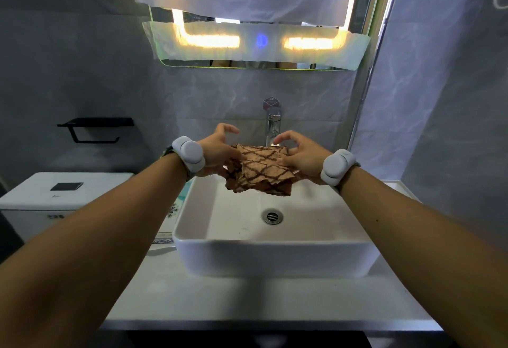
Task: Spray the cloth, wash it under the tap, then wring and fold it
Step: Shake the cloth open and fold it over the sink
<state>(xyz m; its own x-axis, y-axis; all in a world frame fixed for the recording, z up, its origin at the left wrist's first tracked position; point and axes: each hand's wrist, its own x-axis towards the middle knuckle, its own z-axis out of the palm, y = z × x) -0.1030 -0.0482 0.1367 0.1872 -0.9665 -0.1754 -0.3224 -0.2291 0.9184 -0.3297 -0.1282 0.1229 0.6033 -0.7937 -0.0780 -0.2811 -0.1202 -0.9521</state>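
Observation:
A brown cloth [259, 167] with a dark diamond pattern hangs above the white rectangular basin [272, 254], folded over on itself. My left hand [217, 152] holds its left edge with thumb and lower fingers, the upper fingers spread. My right hand [301, 155] grips the right edge the same way. The chrome tap [272, 127] stands just behind the cloth; no running water shows. No spray bottle is in view.
The basin's drain [271, 216] lies below the cloth. A white toilet cistern [63, 192] stands at the left, with a black paper holder [94, 129] on the wall above. A lit mirror [258, 42], partly covered with paper, hangs above. White countertop [247, 301] runs along the front.

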